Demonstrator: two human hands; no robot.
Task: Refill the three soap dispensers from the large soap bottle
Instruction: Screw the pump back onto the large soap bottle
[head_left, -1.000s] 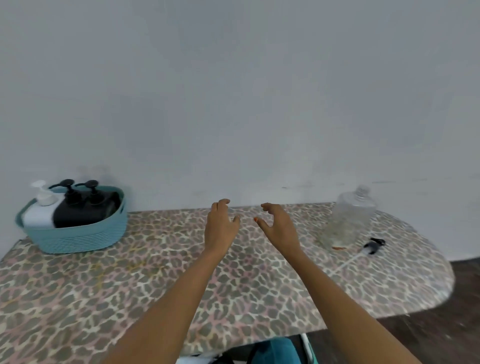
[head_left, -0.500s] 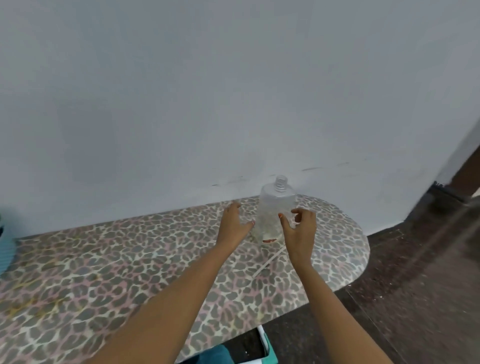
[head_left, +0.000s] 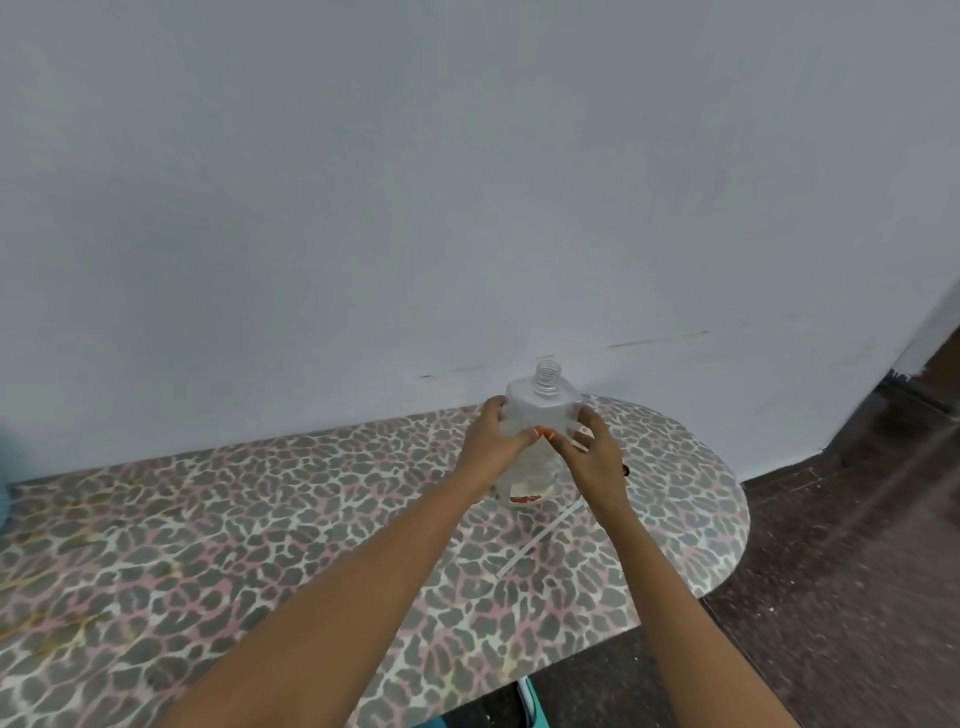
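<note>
Both hands on the bottle (head_left: 543, 402)!
Left hand (head_left: 491, 441) and right hand (head_left: 592, 452) grip it, uncapped and upright at the worktop's (head_left: 260, 519) 1 o'clock, likely a two-sided hold for lifting; tube (head_left: 540, 535) lies at its 5 o'clock.

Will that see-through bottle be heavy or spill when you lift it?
Probably light: the clear bottle looks mostly empty. It could spill if tipped, since its threaded neck has no cap. Smooth plastic may be slippery, but the left hand and right hand both grip it.

A leopard-print table (head_left: 260, 519) stands against a plain pale wall (head_left: 363, 182) above dark speckled floor (head_left: 857, 545).
</note>
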